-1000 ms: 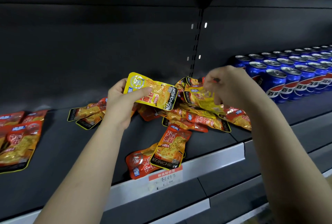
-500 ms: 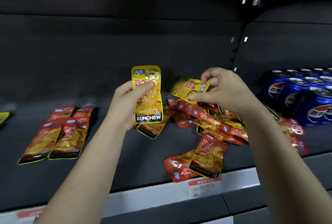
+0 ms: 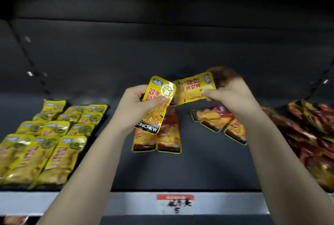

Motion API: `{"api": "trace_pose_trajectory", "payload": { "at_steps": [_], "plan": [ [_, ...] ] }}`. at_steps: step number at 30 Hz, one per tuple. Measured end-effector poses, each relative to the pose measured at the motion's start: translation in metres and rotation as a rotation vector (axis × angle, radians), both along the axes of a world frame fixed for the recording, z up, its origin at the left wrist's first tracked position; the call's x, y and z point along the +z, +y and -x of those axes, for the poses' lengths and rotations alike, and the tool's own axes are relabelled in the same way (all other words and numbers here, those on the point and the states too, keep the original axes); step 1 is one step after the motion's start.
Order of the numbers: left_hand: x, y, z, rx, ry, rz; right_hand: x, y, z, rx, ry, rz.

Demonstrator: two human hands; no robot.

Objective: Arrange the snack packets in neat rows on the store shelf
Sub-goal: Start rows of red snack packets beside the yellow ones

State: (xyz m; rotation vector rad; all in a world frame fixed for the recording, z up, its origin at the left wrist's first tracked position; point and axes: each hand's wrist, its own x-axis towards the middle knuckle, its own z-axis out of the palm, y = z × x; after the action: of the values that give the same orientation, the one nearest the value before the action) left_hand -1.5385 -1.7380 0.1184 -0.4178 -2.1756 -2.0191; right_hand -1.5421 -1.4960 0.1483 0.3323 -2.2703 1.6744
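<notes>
Nearly upright packet [image 3: 156, 104]; second packet [image 3: 194, 89] sideways

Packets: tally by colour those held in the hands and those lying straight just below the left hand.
Yellow packets: 2, one in the left hand, one in the right hand.
Orange-red packets: 2, side by side on the shelf.
Total: 4.

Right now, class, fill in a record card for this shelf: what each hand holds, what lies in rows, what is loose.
left hand: grips an upright yellow packet
right hand: pinches a sideways yellow packet
sorted: yellow rows, at the left of the shelf
started: two orange packets side by side, centre
unsorted: loose heap, right
front edge: price tag
</notes>
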Motion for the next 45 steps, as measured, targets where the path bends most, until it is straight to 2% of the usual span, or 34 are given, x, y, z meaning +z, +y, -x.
{"api": "trace_pose_trajectory", "payload": {
  "at_steps": [4, 9, 12, 14, 18, 23, 33, 37, 45],
  "plan": [
    [0.001, -0.070, 0.002, 0.056, 0.047, 0.098, -0.011, -0.066, 0.011, 0.055, -0.067, 0.228],
    [-0.006, -0.148, 0.009, 0.204, 0.151, 0.275, -0.025, -0.140, 0.017, 0.117, -0.102, 0.225],
    [-0.002, -0.181, 0.011, 0.365, 0.243, 0.460, -0.031, -0.175, 0.022, 0.046, -0.094, 0.124],
    [0.003, -0.195, 0.013, 0.425, 0.288, 0.559, -0.037, -0.192, 0.027, 0.012, -0.084, -0.017],
    [0.004, -0.215, 0.029, 0.385, 0.355, 0.726, -0.044, -0.221, 0.036, -0.090, -0.029, -0.350],
    [-0.002, -0.221, 0.045, 0.438, 0.360, 0.882, -0.049, -0.244, 0.043, -0.084, -0.112, -0.519],
    [-0.028, -0.228, 0.049, 0.591, 0.519, 0.788, -0.066, -0.259, 0.067, -0.045, -0.417, -0.468],
    [-0.028, -0.225, 0.047, 0.584, 0.541, 0.787, -0.080, -0.264, 0.070, -0.137, -0.378, -0.464],
    [-0.031, -0.222, 0.046, 0.592, 0.558, 0.760, -0.088, -0.270, 0.070, -0.221, -0.225, -0.579]
  ]
}}
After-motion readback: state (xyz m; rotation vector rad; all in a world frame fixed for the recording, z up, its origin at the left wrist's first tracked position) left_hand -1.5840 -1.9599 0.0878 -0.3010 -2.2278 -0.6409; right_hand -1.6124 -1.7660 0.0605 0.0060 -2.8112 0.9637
